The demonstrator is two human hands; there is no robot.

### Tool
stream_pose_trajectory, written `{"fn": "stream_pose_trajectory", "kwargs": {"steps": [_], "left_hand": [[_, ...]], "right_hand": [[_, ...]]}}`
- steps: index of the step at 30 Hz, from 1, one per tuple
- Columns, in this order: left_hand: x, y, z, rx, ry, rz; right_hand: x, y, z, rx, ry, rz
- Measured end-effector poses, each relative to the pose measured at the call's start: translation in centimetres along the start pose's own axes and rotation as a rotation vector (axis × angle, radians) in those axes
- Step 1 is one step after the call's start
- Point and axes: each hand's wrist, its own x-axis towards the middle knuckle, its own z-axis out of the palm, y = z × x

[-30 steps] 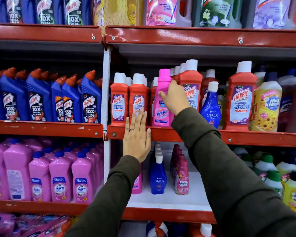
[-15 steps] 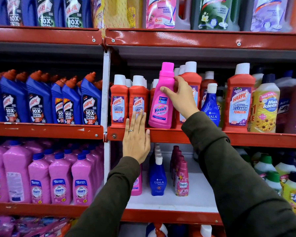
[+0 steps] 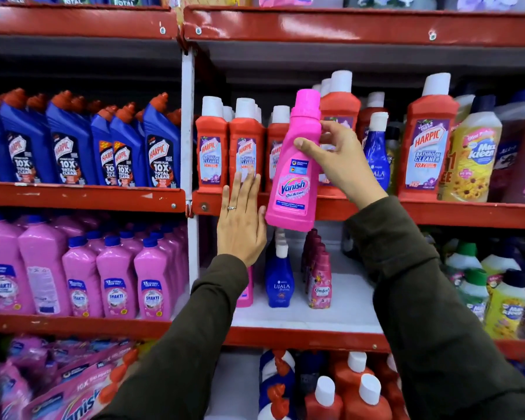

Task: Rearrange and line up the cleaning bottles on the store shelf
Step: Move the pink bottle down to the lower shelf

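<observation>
Across the frame run red metal store shelves packed with cleaning products: blue bottles at upper left, pink bottles below them, and red bathroom-cleaner bottles in the middle bay. Off the shelf, tilted, in front of the red row, is a bright pink stain-remover bottle with a pink cap. The right hand grips its upper body between thumb and fingers; the left hand lies flat, fingers extended, against the shelf edge and a red bottle.
</observation>
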Motion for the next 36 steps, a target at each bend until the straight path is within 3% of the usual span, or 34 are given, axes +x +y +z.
{"fn": "stream_pose_trajectory", "kwargs": {"steps": [8,19,27,36], "left_hand": [[-9.0,-1.0,0.8,0.006,-0.069,-0.035],[-20.2,-2.8,4.9,0.165,-0.36,-0.174],[-21.9,-4.5,7.1,0.171,-0.347,-0.24],[-22.7,-5.4,8.3,0.236,-0.29,-0.164]], "right_hand": [[-8.8,5.1,2.2,0.097,-0.04,0.083],[-14.0,13.6,8.2,0.094,-0.209,0.193],[-12.5,16.9,12.5,0.107,-0.264,0.256],[-12.4,19.3,16.3,0.115,-0.315,0.248]]}}
